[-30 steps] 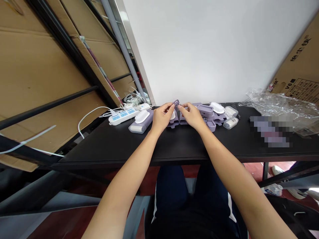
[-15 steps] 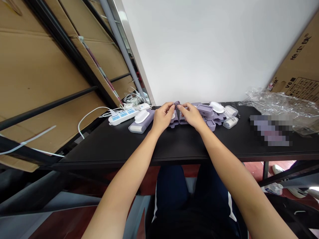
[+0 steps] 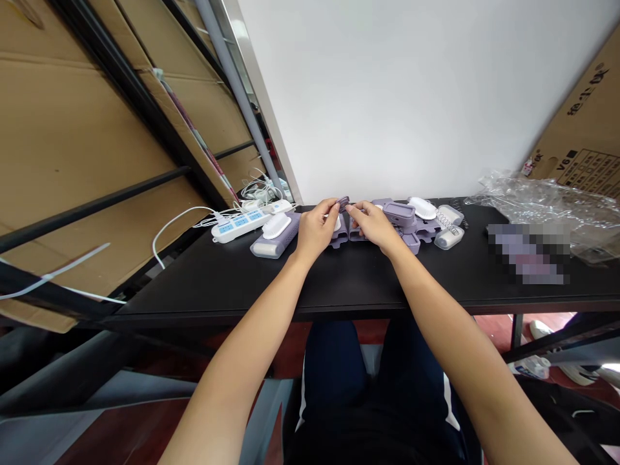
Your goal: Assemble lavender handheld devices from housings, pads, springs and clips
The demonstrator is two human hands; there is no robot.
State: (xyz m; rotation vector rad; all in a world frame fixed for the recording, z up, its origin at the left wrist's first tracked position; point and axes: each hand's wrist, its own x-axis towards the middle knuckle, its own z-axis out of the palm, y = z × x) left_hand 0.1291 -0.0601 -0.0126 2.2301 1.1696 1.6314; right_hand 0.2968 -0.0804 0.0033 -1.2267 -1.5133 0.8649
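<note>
Between my fingertips, above the far side of the black table [image 3: 232,284], is a small dark purple part [image 3: 343,201]. My left hand [image 3: 317,226] is closed on it from the left in a pinch. My right hand [image 3: 371,225] has its fingers pinched at the part's right side; whether they grip it or a smaller piece I cannot make out. Purple plastic housings [image 3: 400,215] lie just behind and right of my right hand. Left of my left hand rests a purple and translucent device [image 3: 275,244] with a white oval piece [image 3: 276,226] on top.
A white power strip [image 3: 239,226] with cables stands at the left. Another white oval piece [image 3: 422,208], translucent covers [image 3: 449,237] and metal springs [image 3: 448,221] lie right of the housings. Clear plastic wrap [image 3: 547,206] and a blurred patch [image 3: 527,254] are farther right.
Almost nothing has changed. Both hands stay at the same spot around the small purple part, with only slight finger movement.
</note>
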